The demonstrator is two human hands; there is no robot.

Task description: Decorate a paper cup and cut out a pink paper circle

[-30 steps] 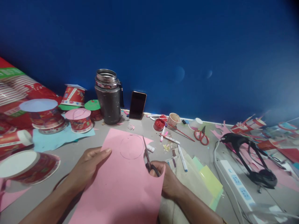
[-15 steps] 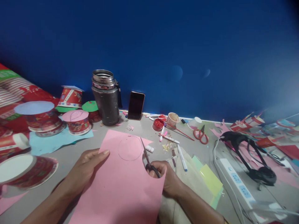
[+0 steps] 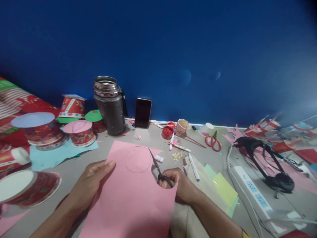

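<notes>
A pink sheet of paper (image 3: 128, 198) is held up over the table, with a pencilled circle (image 3: 138, 159) drawn near its top. My left hand (image 3: 95, 175) grips the sheet's left edge, thumb on top and the other fingers partly behind it. Black-handled scissors (image 3: 158, 170) are in my right hand (image 3: 177, 183), at a curved cut-out in the sheet's right side. Their blades point up and left, alongside the circle's right edge. The paper covers part of my right hand.
On the left stand decorated red paper cups (image 3: 80, 135) and a dark steel flask (image 3: 110, 112). A phone (image 3: 143, 113) leans on the blue wall. Markers (image 3: 193, 167), red-handled scissors (image 3: 213, 142), a power strip (image 3: 257, 195) and a black strap headset (image 3: 267, 165) lie to the right.
The view has shifted slightly. My right hand and the scissors have moved a little right and back relative to the sheet. My left hand keeps its hold on the paper.
</notes>
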